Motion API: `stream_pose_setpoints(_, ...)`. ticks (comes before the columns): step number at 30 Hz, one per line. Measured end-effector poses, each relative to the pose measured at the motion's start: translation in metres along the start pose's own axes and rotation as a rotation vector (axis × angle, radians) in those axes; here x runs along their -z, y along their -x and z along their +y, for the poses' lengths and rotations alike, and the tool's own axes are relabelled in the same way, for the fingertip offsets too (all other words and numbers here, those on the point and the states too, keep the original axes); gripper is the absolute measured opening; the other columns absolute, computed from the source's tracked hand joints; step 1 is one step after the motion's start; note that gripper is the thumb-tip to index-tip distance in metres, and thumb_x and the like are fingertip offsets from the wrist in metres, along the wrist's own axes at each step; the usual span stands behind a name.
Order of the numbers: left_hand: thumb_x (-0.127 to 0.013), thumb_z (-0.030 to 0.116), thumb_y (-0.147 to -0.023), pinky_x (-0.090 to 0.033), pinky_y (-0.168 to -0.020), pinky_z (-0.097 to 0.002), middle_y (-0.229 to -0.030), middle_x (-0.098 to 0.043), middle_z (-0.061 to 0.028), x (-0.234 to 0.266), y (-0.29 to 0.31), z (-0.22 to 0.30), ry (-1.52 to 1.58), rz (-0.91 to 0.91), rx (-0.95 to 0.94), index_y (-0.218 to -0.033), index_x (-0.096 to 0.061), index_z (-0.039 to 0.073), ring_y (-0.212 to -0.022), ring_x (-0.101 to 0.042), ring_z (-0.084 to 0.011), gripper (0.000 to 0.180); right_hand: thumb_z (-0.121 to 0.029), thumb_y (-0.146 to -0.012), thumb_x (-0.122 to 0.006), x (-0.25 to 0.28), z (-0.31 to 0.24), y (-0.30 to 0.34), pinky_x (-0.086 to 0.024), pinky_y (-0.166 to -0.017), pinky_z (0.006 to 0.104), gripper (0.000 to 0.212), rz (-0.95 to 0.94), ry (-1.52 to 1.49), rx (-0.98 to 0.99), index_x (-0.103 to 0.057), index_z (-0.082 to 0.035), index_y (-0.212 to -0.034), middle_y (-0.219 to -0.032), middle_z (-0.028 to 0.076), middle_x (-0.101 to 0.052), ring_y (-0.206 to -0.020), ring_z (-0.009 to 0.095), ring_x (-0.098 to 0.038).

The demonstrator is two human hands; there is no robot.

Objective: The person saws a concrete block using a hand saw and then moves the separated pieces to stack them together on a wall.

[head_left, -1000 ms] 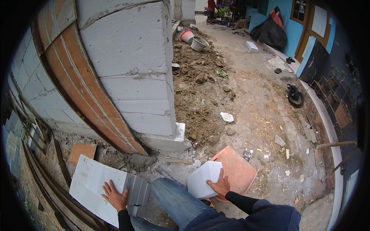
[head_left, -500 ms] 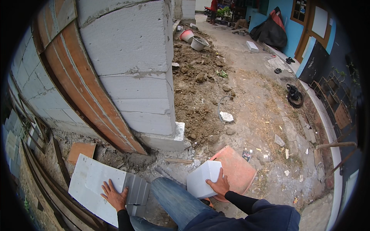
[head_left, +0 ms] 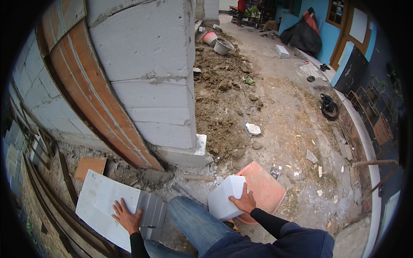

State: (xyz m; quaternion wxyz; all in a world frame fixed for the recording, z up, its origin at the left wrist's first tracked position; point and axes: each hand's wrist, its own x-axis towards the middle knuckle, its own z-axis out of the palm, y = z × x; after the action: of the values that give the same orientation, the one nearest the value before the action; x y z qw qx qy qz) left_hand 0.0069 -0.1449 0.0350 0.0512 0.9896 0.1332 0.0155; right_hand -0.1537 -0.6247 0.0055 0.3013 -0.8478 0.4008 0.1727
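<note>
My left hand (head_left: 127, 217) lies flat with fingers spread on the pale top of a stack of grey-white lightweight blocks (head_left: 101, 200), at my left. Under that top, stepped block ends (head_left: 152, 210) show beside my left leg. On the other side of my knee, a single white lightweight block (head_left: 226, 198) stands tilted. My right hand (head_left: 243, 200) grips its upper right edge, thumb over one face and fingers along the side. Behind that block lies an orange-pink, shallow tray-like piece (head_left: 267, 189), partly covered by the block and my arm. The block's lower end is partly hidden.
A block wall corner (head_left: 159, 103) rises ahead, with an orange-brown board (head_left: 99, 90) leaning on it. Dug soil (head_left: 223, 107) runs beside it, with two buckets (head_left: 222, 46) farther off. Long planks (head_left: 47, 206) lie at far left. A black coil (head_left: 329, 107) sits at right.
The white block and my right hand on it have shifted slightly upward in the picture. My left hand stays on the stack.
</note>
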Motion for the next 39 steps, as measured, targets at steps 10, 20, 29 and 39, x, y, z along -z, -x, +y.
stream_pose_setpoints(10, -0.091, 0.043, -0.061, -0.013, -0.127, -0.0639, -0.169, -0.031, -0.0139, 0.002, 0.0, -0.003, 0.014, 0.006, 0.007, -0.16, -0.039, 0.018, -0.159, -0.021, -0.0361, 0.114, -0.072, -0.073, -0.069, 0.033, -0.056, -0.051, -0.05, -0.105, 0.0486, 0.107, -0.062, 0.104, 0.081, -0.035, -0.022, -0.163, -0.153, 0.023, -0.039, -0.131, 0.044, -0.057)
stream_pose_setpoints(20, -0.09, 0.042, -0.061, -0.013, -0.127, -0.0629, -0.168, -0.033, -0.0136, 0.008, 0.001, 0.005, 0.034, 0.016, 0.022, -0.157, -0.044, 0.018, -0.158, -0.023, -0.0357, 0.11, -0.064, -0.089, -0.058, 0.068, -0.097, -0.189, -0.05, -0.103, 0.0514, 0.076, 0.137, -0.07, 0.04, -0.074, 0.004, -0.119, -0.125, 0.029, -0.07, -0.121, 0.044, -0.065)
stream_pose_setpoints(29, -0.091, 0.042, -0.061, -0.013, -0.128, -0.062, -0.169, -0.032, -0.0128, 0.01, 0.002, 0.006, 0.03, 0.017, 0.019, -0.157, -0.043, 0.018, -0.158, -0.023, -0.0347, 0.11, -0.059, -0.096, -0.059, 0.013, -0.113, -0.215, -0.038, -0.109, 0.0642, 0.068, 0.332, 0.053, 0.368, -0.06, -0.012, -0.145, -0.159, 0.03, -0.04, -0.14, 0.047, -0.045)
stream_pose_setpoints(39, -0.09, 0.043, -0.063, -0.012, -0.128, -0.0609, -0.169, -0.031, -0.0135, 0.012, 0.003, 0.011, 0.031, -0.019, 0.032, -0.157, -0.043, 0.018, -0.158, -0.023, -0.0343, 0.109, -0.049, -0.099, -0.061, -0.087, -0.061, -0.18, -0.033, -0.118, 0.0578, 0.089, 0.484, -0.288, 0.353, -0.015, -0.016, -0.167, -0.166, 0.038, -0.008, -0.143, 0.059, -0.035)
